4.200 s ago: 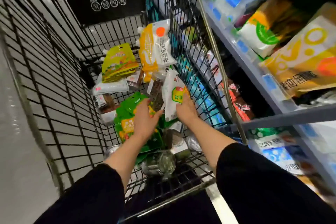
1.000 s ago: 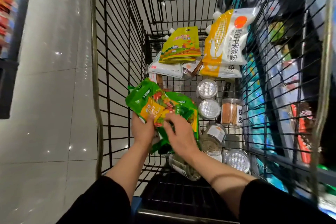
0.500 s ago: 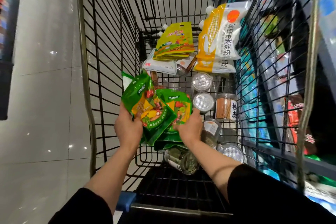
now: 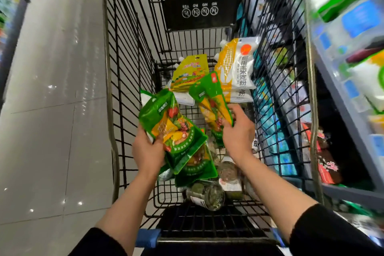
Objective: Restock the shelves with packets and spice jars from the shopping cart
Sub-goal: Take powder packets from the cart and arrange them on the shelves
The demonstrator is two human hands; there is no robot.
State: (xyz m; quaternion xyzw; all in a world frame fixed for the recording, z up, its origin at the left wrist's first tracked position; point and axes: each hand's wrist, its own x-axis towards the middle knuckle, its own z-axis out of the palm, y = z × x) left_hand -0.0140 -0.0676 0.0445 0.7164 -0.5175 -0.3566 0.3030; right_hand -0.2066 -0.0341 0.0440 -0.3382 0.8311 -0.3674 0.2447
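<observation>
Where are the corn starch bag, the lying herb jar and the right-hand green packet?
corn starch bag (image 4: 239,64), head view, front label.
herb jar (image 4: 207,195), head view, glass side.
green packet (image 4: 209,100), head view, upper front.

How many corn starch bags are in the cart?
2, stacked at the cart's far right corner: top bag, second bag beneath it, only its lower edge showing. More may be hidden.

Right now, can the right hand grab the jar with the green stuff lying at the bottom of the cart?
Probably not yet. The right hand already grips a green packet, so it is full. The jar lies uncovered on the cart floor below the wrists; nothing blocks it otherwise.
</observation>
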